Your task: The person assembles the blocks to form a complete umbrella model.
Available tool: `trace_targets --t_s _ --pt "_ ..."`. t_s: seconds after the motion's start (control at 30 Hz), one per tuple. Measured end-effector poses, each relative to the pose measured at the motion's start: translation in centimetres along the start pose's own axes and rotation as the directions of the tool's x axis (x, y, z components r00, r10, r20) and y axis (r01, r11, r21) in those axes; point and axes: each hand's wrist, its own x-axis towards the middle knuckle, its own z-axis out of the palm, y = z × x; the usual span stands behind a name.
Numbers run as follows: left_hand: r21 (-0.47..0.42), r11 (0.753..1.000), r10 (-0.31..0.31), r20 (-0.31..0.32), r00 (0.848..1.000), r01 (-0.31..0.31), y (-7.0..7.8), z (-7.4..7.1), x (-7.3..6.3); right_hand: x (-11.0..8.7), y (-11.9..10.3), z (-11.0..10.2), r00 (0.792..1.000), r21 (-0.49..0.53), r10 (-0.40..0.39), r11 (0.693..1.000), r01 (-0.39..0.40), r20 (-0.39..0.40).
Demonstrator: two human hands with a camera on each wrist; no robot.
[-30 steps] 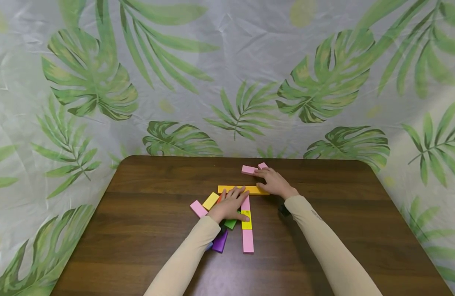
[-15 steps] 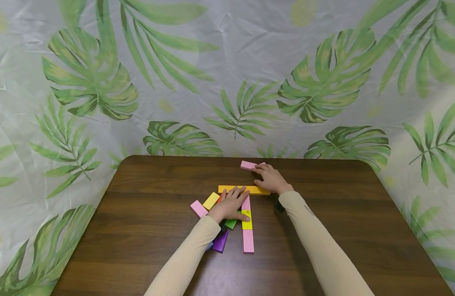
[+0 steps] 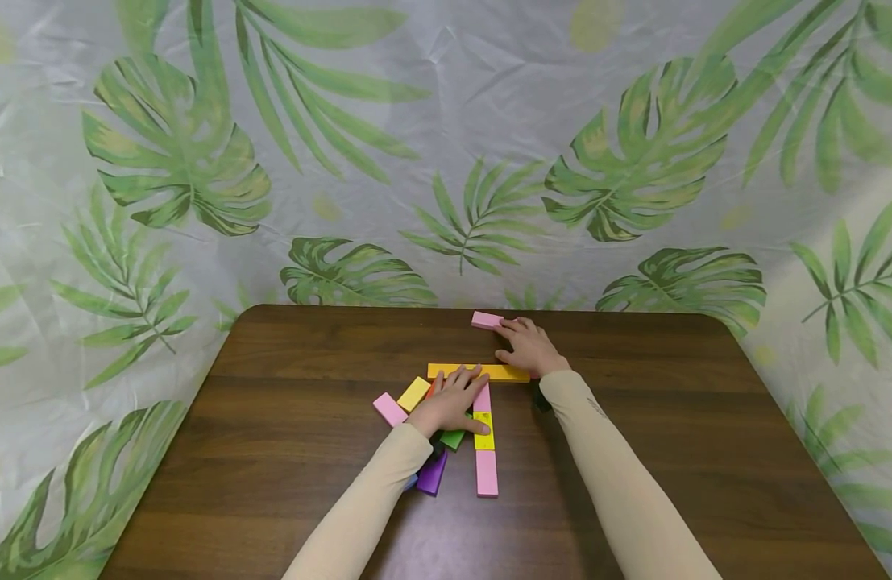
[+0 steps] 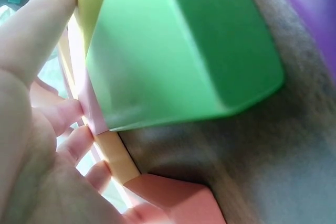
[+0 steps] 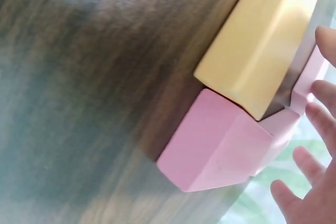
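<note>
My left hand (image 3: 449, 403) lies spread over a cluster of blocks, fingertips on the orange row (image 3: 505, 373) and the upper pink block (image 3: 483, 395). Below it, a yellow block (image 3: 483, 440) and another pink block (image 3: 487, 474) continue that column. A green block (image 4: 152, 61) sits beneath the palm. My right hand (image 3: 530, 348) reaches past the orange row, fingers extended at a far pink block (image 3: 486, 320) near the table's back edge. In the right wrist view the fingers are spread, and a pink block (image 5: 220, 140) abuts the end of the orange row.
Left of the column lie a yellow block (image 3: 413, 394), a pink block (image 3: 390, 408), a purple block (image 3: 432, 474) and a partly hidden blue one. A red block (image 4: 189, 203) shows in the left wrist view. Leaf-patterned cloth (image 3: 446, 161) hangs behind the wooden table (image 3: 271, 451).
My right hand has moved away from me and slightly left, and the far pink block has slid toward the table's back edge. My left hand has stayed in place.
</note>
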Motion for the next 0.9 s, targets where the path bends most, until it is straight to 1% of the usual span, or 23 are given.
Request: trace_targets --t_s 0.3,0.53,0.67,0.8,0.9 --pt "-0.007 1.000 0.002 0.003 1.000 -0.002 -0.1 0.0 0.0 0.3 -0.2 -0.3 0.999 -0.005 0.044 0.999 -0.044 0.019" --pt "-0.017 1.000 0.005 0.003 1.000 -0.004 0.0 0.0 0.0 0.1 -0.2 -0.1 0.997 -0.014 0.073 0.997 -0.073 0.012" --pt "-0.021 1.000 0.004 0.003 1.000 -0.004 -0.1 0.0 0.1 -0.1 0.1 0.1 0.997 0.029 0.073 0.997 -0.073 -0.010" --pt "-0.012 1.000 0.000 0.004 1.000 0.000 -0.1 0.1 0.1 -0.3 0.9 0.3 0.997 0.084 0.071 0.994 -0.067 -0.044" --pt "-0.003 1.000 -0.007 0.006 1.000 0.007 -0.2 0.1 0.1 -0.6 1.4 0.5 0.996 0.098 0.076 0.993 -0.071 -0.053"
